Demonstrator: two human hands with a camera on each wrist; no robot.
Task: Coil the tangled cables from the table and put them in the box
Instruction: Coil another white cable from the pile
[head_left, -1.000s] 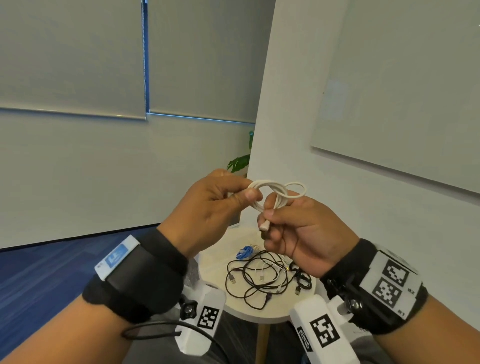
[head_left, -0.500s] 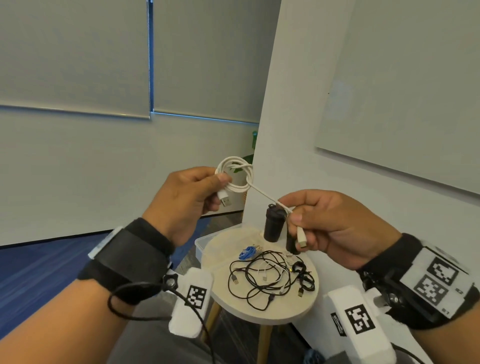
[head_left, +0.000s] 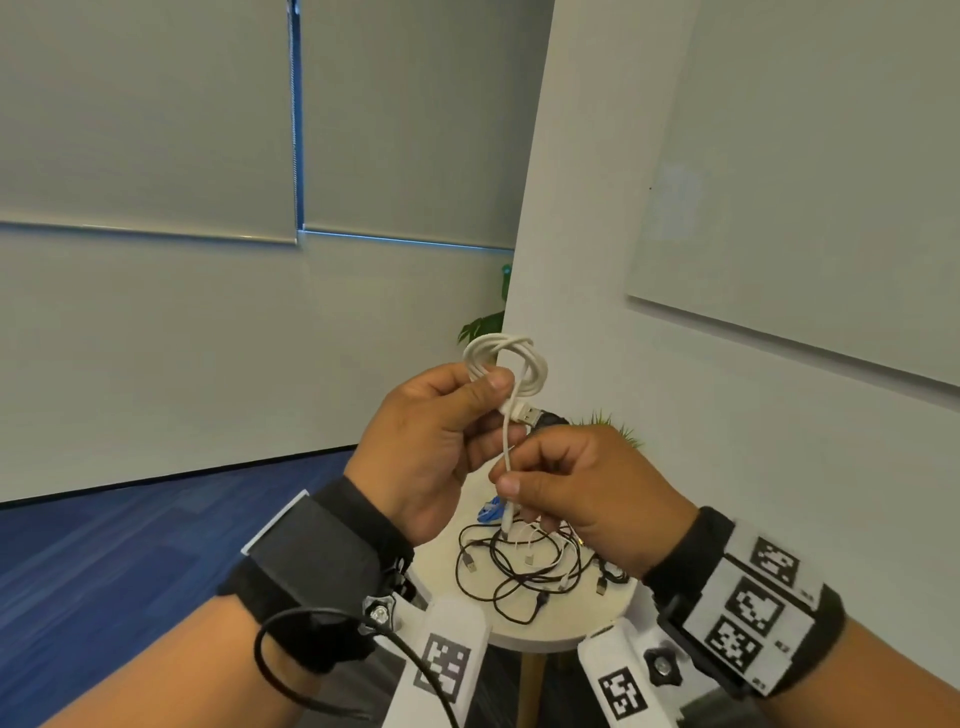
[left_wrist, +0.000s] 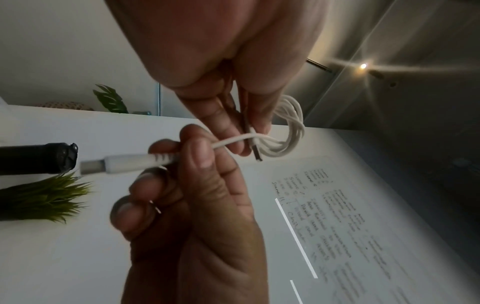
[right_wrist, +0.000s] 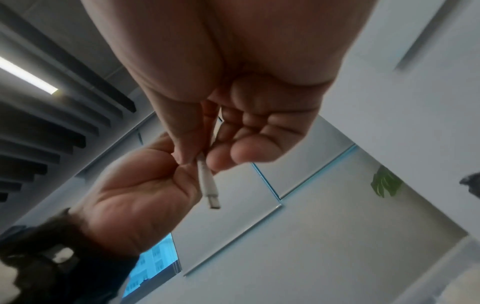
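A white cable (head_left: 511, 358) is wound into a small coil, and my left hand (head_left: 488, 395) pinches it between thumb and fingers at chest height. Its USB plug (head_left: 529, 414) sticks out to the right of the thumb. My right hand (head_left: 511, 475), just below, pinches the cable's free tail, whose other connector (head_left: 506, 525) hangs under the fingers. The left wrist view shows the coil (left_wrist: 288, 131) and that connector (left_wrist: 124, 163); the right wrist view shows the connector (right_wrist: 210, 190). A tangle of black cables (head_left: 519, 569) lies on the round table (head_left: 550, 631). No box shows.
A blue coiled item (head_left: 488, 512) lies at the table's back edge. A black cylinder (left_wrist: 39, 160) and a small green plant (left_wrist: 39, 197) stand behind my hands. A white wall with a whiteboard (head_left: 805, 208) is on the right, blue carpet (head_left: 130, 545) on the left.
My right hand has come back in under the left hand; the cable tail, stretched sideways half a second ago, now runs downward. The left hand has lowered a little, still holding the coil.
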